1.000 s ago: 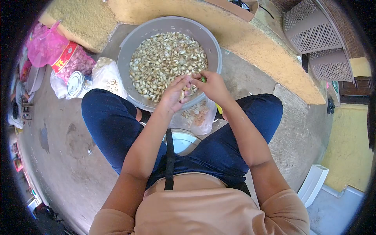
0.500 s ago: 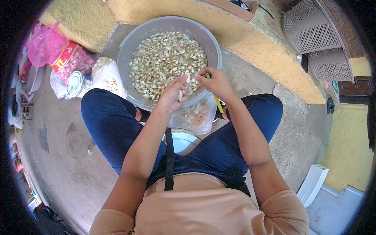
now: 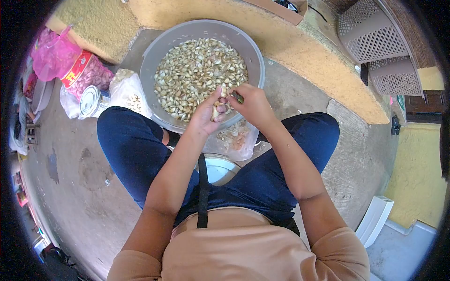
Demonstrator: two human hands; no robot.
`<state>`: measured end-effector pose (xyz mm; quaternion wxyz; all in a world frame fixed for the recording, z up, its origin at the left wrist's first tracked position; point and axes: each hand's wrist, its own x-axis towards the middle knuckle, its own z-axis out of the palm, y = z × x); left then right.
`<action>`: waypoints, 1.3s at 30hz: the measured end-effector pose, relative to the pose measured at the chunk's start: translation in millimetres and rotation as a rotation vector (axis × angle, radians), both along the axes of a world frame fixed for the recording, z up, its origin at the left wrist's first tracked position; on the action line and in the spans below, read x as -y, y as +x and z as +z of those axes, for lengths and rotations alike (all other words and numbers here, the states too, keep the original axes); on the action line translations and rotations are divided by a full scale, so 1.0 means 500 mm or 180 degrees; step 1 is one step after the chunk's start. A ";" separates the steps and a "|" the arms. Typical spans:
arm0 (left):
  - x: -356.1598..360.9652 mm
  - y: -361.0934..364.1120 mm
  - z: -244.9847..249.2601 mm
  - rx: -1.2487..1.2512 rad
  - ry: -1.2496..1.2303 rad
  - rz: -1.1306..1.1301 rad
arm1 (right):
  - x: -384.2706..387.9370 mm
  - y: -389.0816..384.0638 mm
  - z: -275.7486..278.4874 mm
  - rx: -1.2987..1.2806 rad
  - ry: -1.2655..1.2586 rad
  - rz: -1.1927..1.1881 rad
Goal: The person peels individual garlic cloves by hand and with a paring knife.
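Observation:
A large grey tub holds many garlic cloves in liquid. Over its near rim, my left hand is curled around a few garlic cloves, with one clove up at the thumb and fingertips. My right hand meets it from the right, fingers bent and pinched close to that clove. It grips a small knife with a yellow-green part; most of the knife is hidden by the fingers. Below my hands lies a clear plastic bag with peelings in it.
Left of the tub are a white bag with cloves, a can and a pink mesh sack. A low yellow wall curves behind the tub. Grey perforated crates stand at the upper right. Between my legs is a white lid-like surface.
My right hand has turned and moved slightly left and down, closer to my left hand. The knife's yellow length, which pointed down before, is now mostly hidden. A clove now shows at my left fingertips.

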<state>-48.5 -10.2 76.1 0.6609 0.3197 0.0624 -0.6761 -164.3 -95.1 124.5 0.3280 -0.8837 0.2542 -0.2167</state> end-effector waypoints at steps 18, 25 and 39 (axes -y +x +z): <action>-0.003 0.009 0.001 -0.0188 0.0106 -0.0177 | 0.004 -0.003 -0.005 0.0224 0.0067 0.0104; -0.005 0.002 0.012 -0.0118 0.0300 -0.0230 | -0.001 -0.006 -0.011 -0.0219 -0.0454 0.0423; -0.006 0.017 0.018 0.0419 0.0027 -0.0663 | 0.010 0.002 -0.010 0.0014 0.0620 -0.0262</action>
